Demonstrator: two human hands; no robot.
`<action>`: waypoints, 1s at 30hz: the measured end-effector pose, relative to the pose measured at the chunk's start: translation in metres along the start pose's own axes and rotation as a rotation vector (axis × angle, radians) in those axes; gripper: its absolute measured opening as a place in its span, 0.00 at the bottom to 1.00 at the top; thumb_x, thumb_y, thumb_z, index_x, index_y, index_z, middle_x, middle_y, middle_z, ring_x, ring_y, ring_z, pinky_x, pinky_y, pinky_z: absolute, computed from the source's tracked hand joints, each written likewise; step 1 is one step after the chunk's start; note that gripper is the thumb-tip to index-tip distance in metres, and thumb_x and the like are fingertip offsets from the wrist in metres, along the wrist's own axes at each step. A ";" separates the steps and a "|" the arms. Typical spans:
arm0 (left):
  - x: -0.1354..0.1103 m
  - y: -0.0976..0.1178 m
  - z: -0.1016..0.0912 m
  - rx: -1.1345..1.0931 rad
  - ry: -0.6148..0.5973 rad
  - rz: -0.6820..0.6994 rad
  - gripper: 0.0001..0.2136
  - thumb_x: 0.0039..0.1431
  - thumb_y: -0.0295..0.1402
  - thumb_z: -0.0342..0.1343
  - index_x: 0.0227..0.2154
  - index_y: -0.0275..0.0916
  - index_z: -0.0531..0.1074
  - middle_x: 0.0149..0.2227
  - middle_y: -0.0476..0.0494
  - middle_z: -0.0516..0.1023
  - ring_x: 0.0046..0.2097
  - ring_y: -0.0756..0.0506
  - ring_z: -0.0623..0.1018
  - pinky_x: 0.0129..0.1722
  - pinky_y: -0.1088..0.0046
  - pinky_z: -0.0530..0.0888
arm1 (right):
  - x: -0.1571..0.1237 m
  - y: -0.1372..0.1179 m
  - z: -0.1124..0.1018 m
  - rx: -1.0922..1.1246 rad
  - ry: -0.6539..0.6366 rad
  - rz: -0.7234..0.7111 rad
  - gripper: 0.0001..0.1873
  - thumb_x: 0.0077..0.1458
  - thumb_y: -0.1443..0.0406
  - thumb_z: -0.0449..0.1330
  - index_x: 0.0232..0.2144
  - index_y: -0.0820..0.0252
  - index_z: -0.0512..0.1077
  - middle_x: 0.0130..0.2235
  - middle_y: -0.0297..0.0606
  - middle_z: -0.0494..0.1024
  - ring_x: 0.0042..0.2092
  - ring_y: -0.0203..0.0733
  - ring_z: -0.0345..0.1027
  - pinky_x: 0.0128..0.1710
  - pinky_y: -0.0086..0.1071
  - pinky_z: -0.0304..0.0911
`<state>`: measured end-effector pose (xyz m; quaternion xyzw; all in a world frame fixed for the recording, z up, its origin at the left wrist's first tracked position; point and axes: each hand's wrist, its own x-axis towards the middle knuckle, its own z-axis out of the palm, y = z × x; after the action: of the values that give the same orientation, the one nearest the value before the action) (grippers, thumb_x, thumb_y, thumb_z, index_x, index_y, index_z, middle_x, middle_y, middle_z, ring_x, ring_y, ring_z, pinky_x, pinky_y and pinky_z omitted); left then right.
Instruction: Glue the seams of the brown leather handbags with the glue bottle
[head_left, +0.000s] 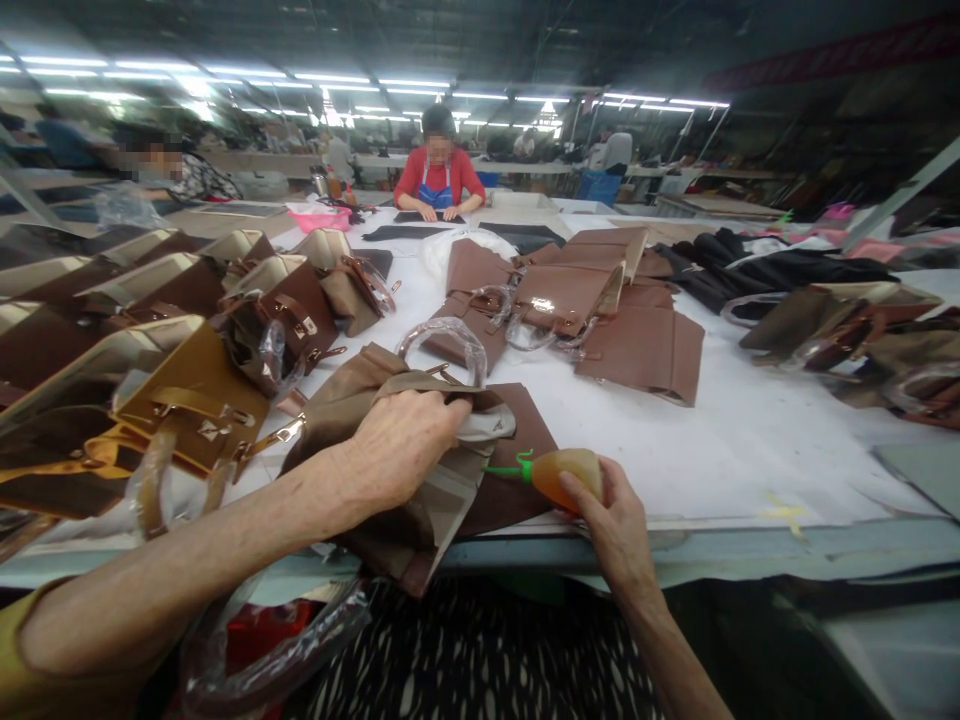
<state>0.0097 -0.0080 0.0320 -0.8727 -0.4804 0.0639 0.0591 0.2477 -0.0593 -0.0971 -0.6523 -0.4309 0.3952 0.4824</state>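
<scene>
My left hand grips the folded flap of a taupe-brown leather handbag that lies at the near table edge, with its plastic-wrapped handle arching up behind my fingers. My right hand is closed on a small amber squeeze bottle with a green nozzle. The nozzle points left at the bag's flap, close to my left hand.
Rows of brown and tan handbags fill the left side of the white table. Flat brown bags lie in the middle and dark ones at the right. A person in red with a blue apron works at the far end.
</scene>
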 end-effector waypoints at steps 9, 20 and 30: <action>-0.006 0.003 0.002 -0.016 -0.021 -0.022 0.08 0.56 0.30 0.50 0.40 0.40 0.67 0.29 0.42 0.75 0.33 0.38 0.77 0.28 0.64 0.72 | -0.010 0.002 0.002 0.016 -0.060 0.046 0.23 0.47 0.51 0.61 0.42 0.58 0.67 0.35 0.37 0.75 0.33 0.48 0.70 0.26 0.35 0.68; -0.019 0.007 0.005 -0.040 -0.069 -0.040 0.13 0.57 0.26 0.45 0.45 0.39 0.64 0.35 0.40 0.75 0.36 0.39 0.77 0.31 0.63 0.73 | -0.006 -0.004 0.007 -0.036 0.061 0.058 0.25 0.44 0.49 0.62 0.41 0.58 0.67 0.36 0.37 0.74 0.36 0.49 0.69 0.28 0.36 0.69; -0.027 0.008 0.016 -0.024 -0.080 -0.028 0.14 0.56 0.25 0.44 0.45 0.39 0.63 0.33 0.40 0.75 0.34 0.40 0.77 0.30 0.64 0.73 | -0.022 -0.006 -0.002 -0.029 0.005 0.092 0.23 0.45 0.50 0.62 0.39 0.58 0.68 0.32 0.36 0.75 0.30 0.46 0.69 0.23 0.33 0.65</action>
<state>-0.0007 -0.0348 0.0165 -0.8633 -0.4952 0.0922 0.0302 0.2412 -0.0795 -0.0889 -0.6793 -0.4048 0.4091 0.4553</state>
